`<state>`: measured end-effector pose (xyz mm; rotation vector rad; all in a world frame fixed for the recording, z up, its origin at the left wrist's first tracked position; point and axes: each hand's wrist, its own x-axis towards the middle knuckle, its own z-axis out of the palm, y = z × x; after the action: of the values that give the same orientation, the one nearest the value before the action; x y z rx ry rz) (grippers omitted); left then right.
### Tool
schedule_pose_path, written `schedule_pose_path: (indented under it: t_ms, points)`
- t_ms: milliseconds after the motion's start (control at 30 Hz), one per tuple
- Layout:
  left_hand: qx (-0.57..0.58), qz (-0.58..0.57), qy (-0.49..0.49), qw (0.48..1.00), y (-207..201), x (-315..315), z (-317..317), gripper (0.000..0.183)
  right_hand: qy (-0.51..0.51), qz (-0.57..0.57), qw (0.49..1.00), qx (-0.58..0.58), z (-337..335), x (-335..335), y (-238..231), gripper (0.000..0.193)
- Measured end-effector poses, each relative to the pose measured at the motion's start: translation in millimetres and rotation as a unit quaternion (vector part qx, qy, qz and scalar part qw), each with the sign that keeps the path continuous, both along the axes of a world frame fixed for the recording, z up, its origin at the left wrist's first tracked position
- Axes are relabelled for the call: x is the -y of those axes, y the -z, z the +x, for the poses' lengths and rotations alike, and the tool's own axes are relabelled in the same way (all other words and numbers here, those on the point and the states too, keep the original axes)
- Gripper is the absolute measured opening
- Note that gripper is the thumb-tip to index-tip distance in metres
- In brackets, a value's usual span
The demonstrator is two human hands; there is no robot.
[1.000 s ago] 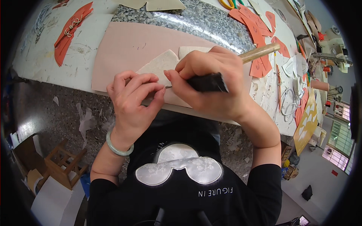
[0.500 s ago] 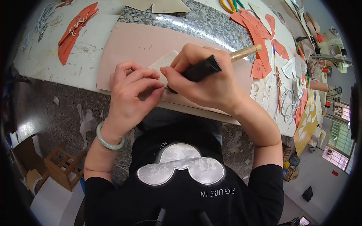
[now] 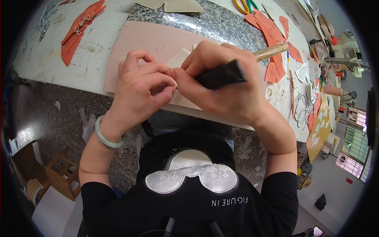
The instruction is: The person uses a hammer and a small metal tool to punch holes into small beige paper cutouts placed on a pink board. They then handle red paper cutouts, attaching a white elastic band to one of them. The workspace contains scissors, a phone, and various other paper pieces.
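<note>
My left hand (image 3: 148, 81) has its thumb and forefinger pinched together, with a tiny pale tip showing at the pinch; what it belongs to is too small to tell. The other left fingers curl loosely above. My right hand (image 3: 229, 83) is closed around a tool with a black block-like part (image 3: 223, 75). A wooden handle (image 3: 272, 52) juts out beyond the knuckles and looks like part of the same hammer-like tool. Right thumb and left fingertips meet or nearly meet. Behind them, a cream flat piece (image 3: 178, 58) lies on a pinkish sheet (image 3: 138, 41), partly hidden by the hands.
Under the sheet's far edge is a speckled stone slab (image 3: 166, 19). Orange cut pieces lie in a tied bundle (image 3: 82, 29) at the left and in a loose pile (image 3: 272, 37) at the right. Scissors with yellow and green handles (image 3: 244, 6) and a coiled white cord (image 3: 302, 108) are there too.
Both hands have risen slightly from the sheet's near edge. My right hand has shifted right with the black part and wooden handle; the left pinch remains closed.
</note>
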<state>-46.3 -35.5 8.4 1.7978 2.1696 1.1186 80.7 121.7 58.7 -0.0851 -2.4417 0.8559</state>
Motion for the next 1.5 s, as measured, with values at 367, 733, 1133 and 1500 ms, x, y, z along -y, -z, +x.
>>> schedule_pose_path:
  t_ms: [367,733,1133,1500]
  points:
    - [0.029,-0.037,0.045,0.998,-3,-4,-19,0.012,0.004,-0.067,0.996,0.057,-4,1,-8,0.02]
    - [0.023,-0.049,0.086,0.995,-5,-8,-37,0.01,-0.005,-0.11,0.992,0.066,-10,7,-2,0.018]
    - [0.068,-0.062,0.119,0.989,-6,-5,-55,0.009,0.026,-0.119,0.99,0.078,-15,7,3,0.019]
    - [0.121,-0.073,0.145,0.979,-3,-5,-69,0.008,0.015,-0.13,0.99,0.056,-22,9,12,0.018]
